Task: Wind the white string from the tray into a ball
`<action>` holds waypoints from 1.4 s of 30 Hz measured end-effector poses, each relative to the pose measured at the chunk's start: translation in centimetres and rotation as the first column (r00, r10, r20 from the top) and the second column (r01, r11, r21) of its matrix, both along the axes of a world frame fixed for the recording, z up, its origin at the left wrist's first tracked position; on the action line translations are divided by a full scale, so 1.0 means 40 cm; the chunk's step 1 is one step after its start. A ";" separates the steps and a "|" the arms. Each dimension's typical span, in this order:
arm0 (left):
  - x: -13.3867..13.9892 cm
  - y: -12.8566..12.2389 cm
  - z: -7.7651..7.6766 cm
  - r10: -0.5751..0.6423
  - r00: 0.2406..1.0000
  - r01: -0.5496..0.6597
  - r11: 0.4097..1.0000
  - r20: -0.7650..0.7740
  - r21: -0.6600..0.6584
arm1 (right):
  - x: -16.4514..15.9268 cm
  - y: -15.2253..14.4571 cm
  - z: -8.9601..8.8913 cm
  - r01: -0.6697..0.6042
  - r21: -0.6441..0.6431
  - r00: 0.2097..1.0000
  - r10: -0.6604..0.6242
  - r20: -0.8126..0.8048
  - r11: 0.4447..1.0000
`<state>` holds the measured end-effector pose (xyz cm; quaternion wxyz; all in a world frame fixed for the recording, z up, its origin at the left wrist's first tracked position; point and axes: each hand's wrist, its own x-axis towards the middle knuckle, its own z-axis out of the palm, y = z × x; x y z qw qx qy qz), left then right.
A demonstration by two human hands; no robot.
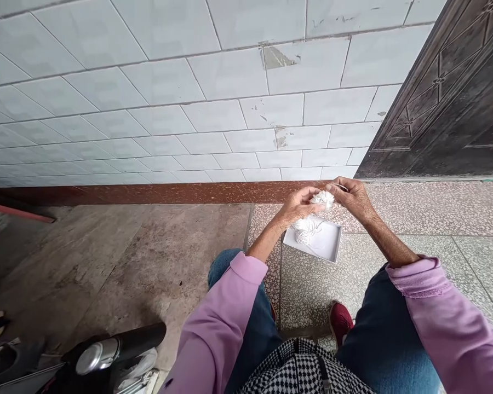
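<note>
My left hand [301, 205] is closed around a small white bundle of yarn [324, 200], which bulges out past the fingertips. Close beside it, my right hand [348, 196] pinches a thin white strand at the bundle's right side; part of that strand loops over the fingers. Below both hands, a shallow white box [331, 241] rests on the speckled floor. A loose white skein of yarn [306, 230] lies in its left part, with a strand trailing across the bottom.
A tiled wall [213, 117] with a brown skirting [168, 192] stands ahead. To the right is a dark carved door [447, 109]. A dark cylinder with a metal part [98, 355] and other clutter lie at lower left. A red bar [18, 212] juts in at left.
</note>
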<state>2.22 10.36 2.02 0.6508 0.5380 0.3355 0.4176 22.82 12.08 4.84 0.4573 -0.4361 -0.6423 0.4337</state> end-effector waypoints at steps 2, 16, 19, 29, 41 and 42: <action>0.008 0.002 -0.001 0.035 0.999 -0.035 0.999 -0.007 0.026 | -0.012 0.002 -0.010 -0.002 0.004 1.000 0.002 0.015 1.000; 0.006 0.024 0.015 0.298 0.928 -0.244 0.940 0.226 -0.238 | -0.038 0.021 -0.061 -0.130 -0.071 0.991 0.131 0.010 0.989; 0.005 0.032 0.010 0.388 0.899 -0.336 0.908 0.202 -0.250 | -0.045 0.015 -0.080 -0.212 -0.075 0.974 0.217 0.072 0.974; 0.002 0.044 -0.003 0.587 0.804 -0.579 0.809 0.097 -0.103 | -0.068 -0.053 -0.031 -0.363 -0.048 0.895 0.363 0.260 0.930; -0.008 0.017 -0.007 0.227 0.972 -0.220 0.970 0.061 -0.104 | 0.000 -0.007 -0.025 -0.038 0.037 0.995 0.034 0.096 0.999; -0.006 0.017 -0.008 0.211 0.973 -0.197 0.969 0.089 -0.148 | 0.000 -0.004 -0.030 -0.025 0.037 0.996 0.021 0.087 0.999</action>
